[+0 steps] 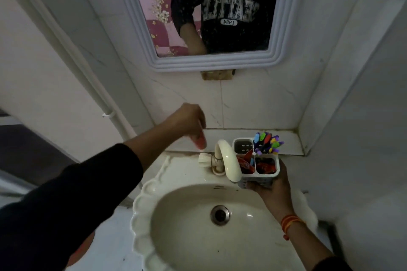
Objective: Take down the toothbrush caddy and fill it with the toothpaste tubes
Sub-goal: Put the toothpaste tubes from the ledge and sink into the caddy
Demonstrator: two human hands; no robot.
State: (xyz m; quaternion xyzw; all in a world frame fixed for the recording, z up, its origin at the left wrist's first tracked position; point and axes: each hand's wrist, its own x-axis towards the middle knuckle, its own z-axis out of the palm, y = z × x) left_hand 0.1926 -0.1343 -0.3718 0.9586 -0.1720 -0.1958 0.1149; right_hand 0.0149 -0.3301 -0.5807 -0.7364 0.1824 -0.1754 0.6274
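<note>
My right hand (272,185) grips the white four-compartment toothbrush caddy (267,175) from below, just right of the tap. Several colourful toothbrushes (267,142) stand in its far right compartment. Red toothpaste tubes (247,164) fill the two near compartments, and the far left compartment (243,145) looks empty. My left hand (190,121) hovers over the ledge left of the tap, fingers pointing down around a small blurred pinkish-red object (200,141); I cannot tell what it is.
A cream tap (229,161) curves over the scalloped white basin (145,196) with its drain (220,214). A tiled ledge (286,138) runs behind, a white-framed mirror (141,35) hangs above, and a pipe (92,86) runs down the left wall.
</note>
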